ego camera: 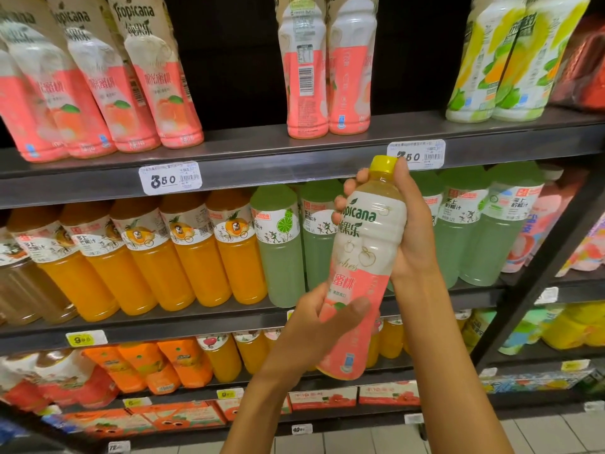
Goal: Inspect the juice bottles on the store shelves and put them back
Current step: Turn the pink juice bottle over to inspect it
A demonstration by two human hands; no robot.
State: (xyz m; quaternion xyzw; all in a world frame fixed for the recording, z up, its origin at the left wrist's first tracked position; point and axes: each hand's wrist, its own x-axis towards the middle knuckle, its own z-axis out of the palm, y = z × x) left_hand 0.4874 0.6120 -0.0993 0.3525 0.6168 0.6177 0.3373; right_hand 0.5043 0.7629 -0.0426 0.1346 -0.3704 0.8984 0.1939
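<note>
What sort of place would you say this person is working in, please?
Most likely a supermarket drinks aisle. Dark shelves hold rows of juice bottles, such as the orange juice bottles, and price tags are clipped to the shelf edges.

Dark store shelves (262, 149) with rows of peach bottles (163, 77), orange bottles (183, 257), lime bottles (281, 250)

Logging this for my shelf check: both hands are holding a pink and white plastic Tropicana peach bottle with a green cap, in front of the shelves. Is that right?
Not quite: the head view shows the cap is yellow, not green. Otherwise right: the left hand and right hand hold the pink and white plastic Tropicana peach bottle in front of the shelves.
</note>
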